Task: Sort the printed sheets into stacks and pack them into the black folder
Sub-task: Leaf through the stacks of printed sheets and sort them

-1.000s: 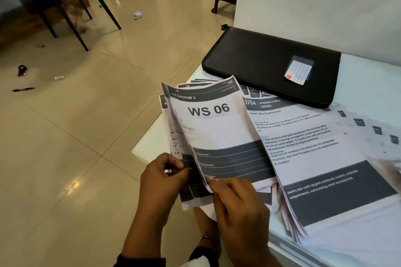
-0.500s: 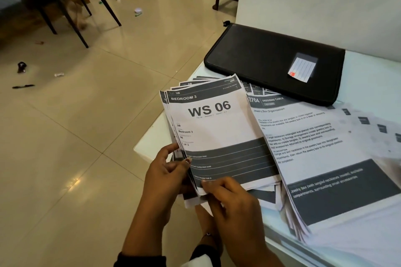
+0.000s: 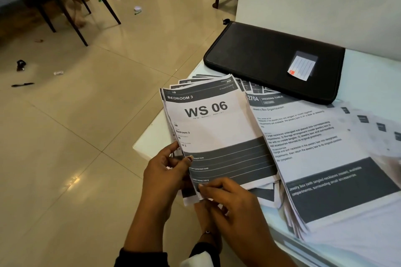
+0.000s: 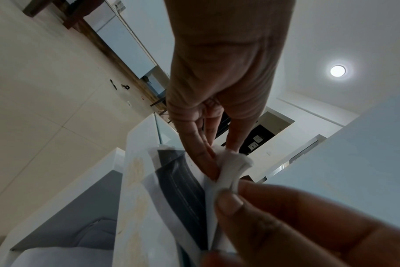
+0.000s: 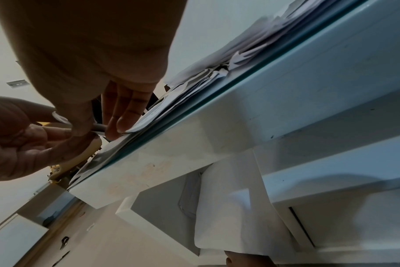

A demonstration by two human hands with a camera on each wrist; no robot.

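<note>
Black folder, one; two hands pinching one sheet stack.

You can't read the small print on the WS 06 sheet (too fine); the sheets under it show only fanned edges, the right pile blurs and runs off frame, and the folder's label is illegible
</note>
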